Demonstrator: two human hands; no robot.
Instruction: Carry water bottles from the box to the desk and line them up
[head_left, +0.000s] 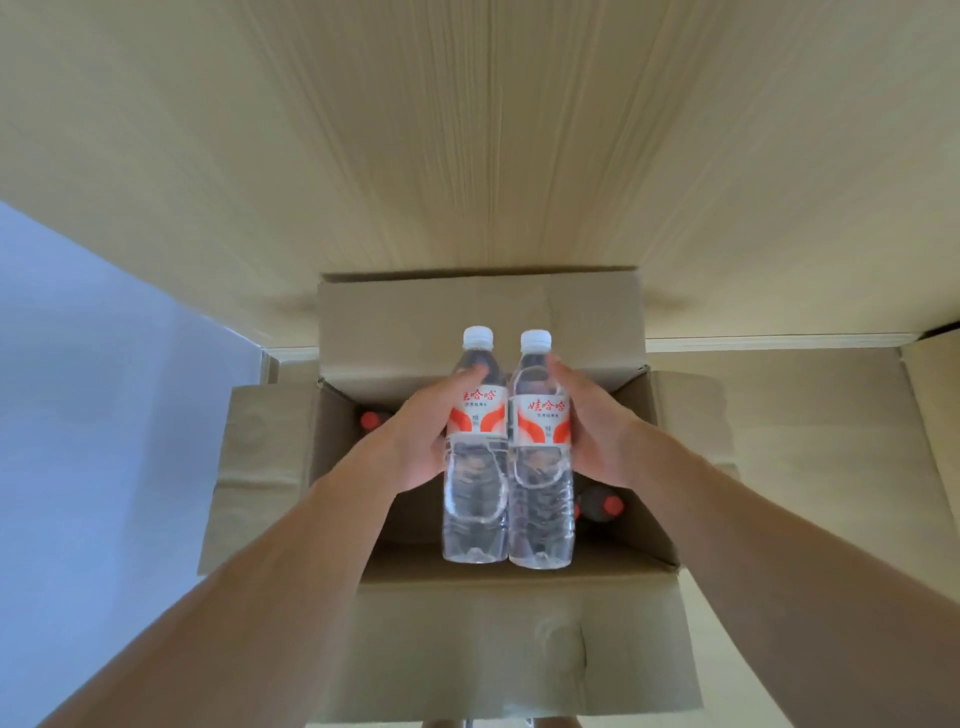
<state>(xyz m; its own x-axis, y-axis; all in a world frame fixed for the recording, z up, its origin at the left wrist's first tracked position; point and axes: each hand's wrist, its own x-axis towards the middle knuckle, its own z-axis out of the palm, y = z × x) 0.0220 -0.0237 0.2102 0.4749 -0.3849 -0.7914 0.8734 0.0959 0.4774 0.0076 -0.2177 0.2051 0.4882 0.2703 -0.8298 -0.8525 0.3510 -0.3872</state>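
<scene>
Head view, looking down into an open cardboard box (488, 639) on the floor, all four flaps folded outward.

Left hand (415, 441) grasps the left bottle (475, 467) around its label band; its thumb lies across the front of the bottle just above the label. Right hand (597, 431) grasps the right bottle (543, 478) at the same height, fingers wrapped round the outer side. Both grips are closed on the bottles, one bottle per hand.

The two bottles are held side by side, touching along their bodies, above the box opening. White caps point away from the person, bases toward the near flap. Both are clear, filled with water, and carry a white and orange label with red characters.

Inside the box: a dark bottle with a red cap (370, 420) at the left wall, partly hidden by the left arm. Another red cap (613, 504) on a dark bottle near the right wall, below the right wrist.

A pale wood-grain panel (467, 130) fills the upper view beyond the box.
</scene>
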